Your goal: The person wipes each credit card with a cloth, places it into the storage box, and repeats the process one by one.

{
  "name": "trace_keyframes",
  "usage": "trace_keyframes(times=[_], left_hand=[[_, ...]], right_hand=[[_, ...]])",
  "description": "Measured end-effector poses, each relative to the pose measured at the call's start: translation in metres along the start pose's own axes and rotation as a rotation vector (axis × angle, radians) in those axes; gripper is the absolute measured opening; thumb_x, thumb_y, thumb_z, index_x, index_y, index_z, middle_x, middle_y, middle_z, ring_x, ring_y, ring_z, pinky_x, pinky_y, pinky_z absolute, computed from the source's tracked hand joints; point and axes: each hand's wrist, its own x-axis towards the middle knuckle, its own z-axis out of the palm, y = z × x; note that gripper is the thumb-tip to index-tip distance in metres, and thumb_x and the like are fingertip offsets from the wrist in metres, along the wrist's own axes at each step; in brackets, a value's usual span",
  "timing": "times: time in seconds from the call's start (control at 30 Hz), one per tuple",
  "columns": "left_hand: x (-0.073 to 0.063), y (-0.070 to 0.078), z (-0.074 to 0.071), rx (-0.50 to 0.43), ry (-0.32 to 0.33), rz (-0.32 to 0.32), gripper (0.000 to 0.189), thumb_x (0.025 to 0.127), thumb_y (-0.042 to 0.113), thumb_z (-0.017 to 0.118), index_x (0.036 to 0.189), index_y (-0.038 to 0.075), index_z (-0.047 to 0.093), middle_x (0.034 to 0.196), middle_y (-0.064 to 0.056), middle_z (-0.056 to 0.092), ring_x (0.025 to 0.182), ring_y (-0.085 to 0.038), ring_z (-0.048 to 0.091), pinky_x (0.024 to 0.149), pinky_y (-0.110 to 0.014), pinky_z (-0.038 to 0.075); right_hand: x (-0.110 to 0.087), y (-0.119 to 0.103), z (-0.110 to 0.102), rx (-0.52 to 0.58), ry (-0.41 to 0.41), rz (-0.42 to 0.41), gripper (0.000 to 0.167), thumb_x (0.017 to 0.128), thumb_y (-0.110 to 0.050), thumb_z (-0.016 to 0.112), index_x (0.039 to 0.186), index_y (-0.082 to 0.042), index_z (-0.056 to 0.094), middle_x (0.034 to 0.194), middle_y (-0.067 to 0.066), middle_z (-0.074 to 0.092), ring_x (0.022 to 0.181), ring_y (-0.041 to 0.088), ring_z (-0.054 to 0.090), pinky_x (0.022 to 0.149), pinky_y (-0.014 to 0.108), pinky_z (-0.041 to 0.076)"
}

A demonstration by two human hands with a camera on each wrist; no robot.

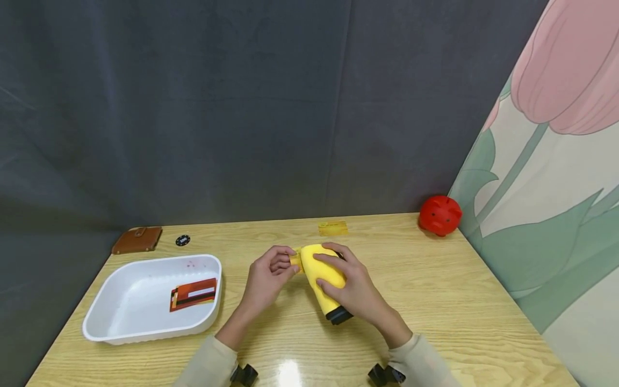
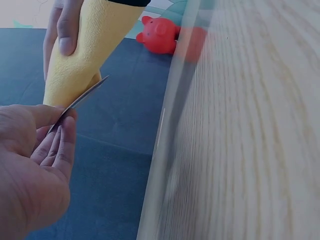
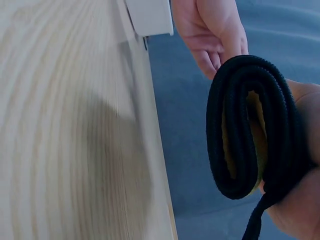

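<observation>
Between my two hands, above the table, is a folded yellow cloth (image 1: 321, 271) with a black edge. My right hand (image 1: 360, 287) grips the cloth from the right, its fingers spread over the top. With thumb and fingertips, my left hand (image 1: 268, 274) pinches a thin yellow card (image 1: 296, 261) beside the cloth's far end. Seen edge-on in the left wrist view, the card (image 2: 86, 96) overlaps the cloth. In the right wrist view, the black edge (image 3: 216, 130) shows as rolled layers with a strap hanging off it.
At the left stands a white plastic tray (image 1: 116, 301) with red and yellow cards (image 1: 193, 294) in it. Behind it lie a brown wallet (image 1: 137, 240) and a black poker chip (image 1: 182, 240). A gold card (image 1: 333, 228) lies at the back, and a red piggy bank (image 1: 439, 216) stands back right.
</observation>
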Motion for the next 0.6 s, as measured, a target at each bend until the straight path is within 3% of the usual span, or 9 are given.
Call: trace_keyframes(times=[0.3, 0.6], left_hand=[[-0.0006, -0.0007, 0.0007, -0.027, -0.019, 0.008, 0.024, 0.091, 0.005, 0.078, 0.112, 0.012, 0.069, 0.102, -0.007, 0.075, 0.095, -0.016, 0.072, 0.083, -0.023, 0.062], [-0.0031, 0.0020, 0.0001, -0.026, -0.052, 0.031, 0.023, 0.093, 0.005, 0.076, 0.113, 0.013, 0.067, 0.103, -0.009, 0.074, 0.095, -0.013, 0.071, 0.084, -0.022, 0.061]], right_hand=[[-0.0019, -0.0059, 0.0026, 0.015, -0.020, 0.006, 0.048, 0.087, -0.011, 0.083, 0.133, -0.017, 0.070, 0.150, 0.010, 0.053, 0.128, 0.028, 0.060, 0.084, 0.026, 0.056], [0.0003, 0.0005, -0.0020, -0.032, 0.018, 0.029, 0.049, 0.087, -0.012, 0.084, 0.133, -0.017, 0.070, 0.149, 0.010, 0.054, 0.125, 0.027, 0.062, 0.085, 0.029, 0.057]])
